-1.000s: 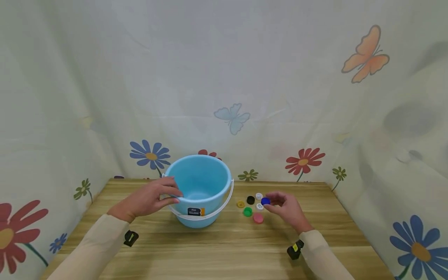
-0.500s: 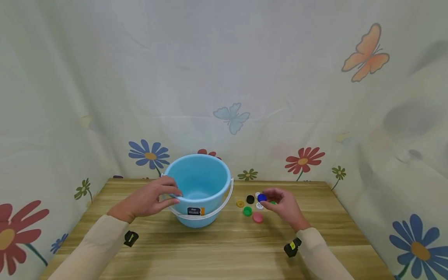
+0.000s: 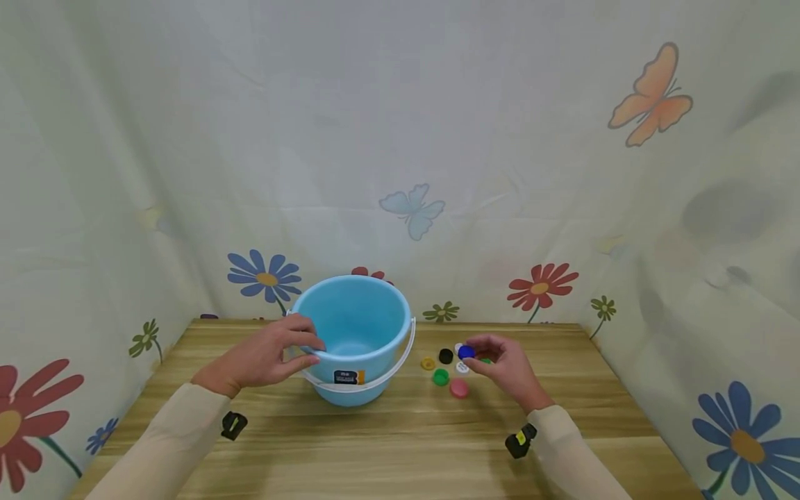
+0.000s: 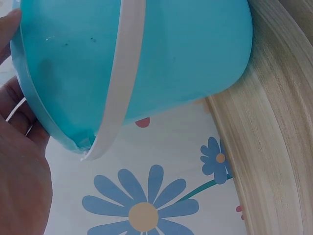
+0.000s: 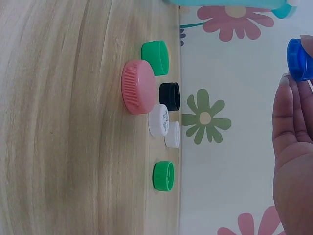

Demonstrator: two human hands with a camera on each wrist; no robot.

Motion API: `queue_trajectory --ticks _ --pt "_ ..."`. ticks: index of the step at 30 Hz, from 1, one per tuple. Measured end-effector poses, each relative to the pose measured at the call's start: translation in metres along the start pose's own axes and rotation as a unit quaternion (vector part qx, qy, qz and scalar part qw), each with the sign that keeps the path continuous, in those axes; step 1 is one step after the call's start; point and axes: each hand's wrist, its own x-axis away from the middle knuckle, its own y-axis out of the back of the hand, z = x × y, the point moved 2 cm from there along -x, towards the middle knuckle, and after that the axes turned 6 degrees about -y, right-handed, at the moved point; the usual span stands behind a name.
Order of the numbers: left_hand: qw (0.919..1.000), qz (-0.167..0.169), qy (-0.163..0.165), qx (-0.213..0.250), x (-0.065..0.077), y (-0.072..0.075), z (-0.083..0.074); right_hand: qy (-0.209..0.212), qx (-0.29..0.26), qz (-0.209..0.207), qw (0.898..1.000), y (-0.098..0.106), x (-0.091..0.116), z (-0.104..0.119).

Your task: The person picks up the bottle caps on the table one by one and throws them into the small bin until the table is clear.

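A light blue bucket stands upright on the table with its white handle hanging down. My left hand grips the bucket's near-left rim, fingers over the edge and thumb outside; the left wrist view has the hand at that rim. To the right, my right hand pinches a blue bottle cap between thumb and fingers, held above the table. Below and beside it lie a pink cap, a black cap, two white caps, two green caps and a yellow cap.
The wooden table reaches back to a hanging cloth printed with flowers and butterflies, which also runs along both sides. The bucket's front carries a dark label.
My right hand has moved slightly left with the blue cap, and a green cap behind it has come into view. The left hand keeps its grip on the bucket rim.
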Motion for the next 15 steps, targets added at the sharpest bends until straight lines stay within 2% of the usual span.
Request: queue_trajectory --ticks 15 --pt "0.9999 0.006 -0.005 -0.013 -0.0031 -0.0008 -0.0021 0.001 -0.006 0.001 1.0 -0.0049 -0.0037 0.0006"
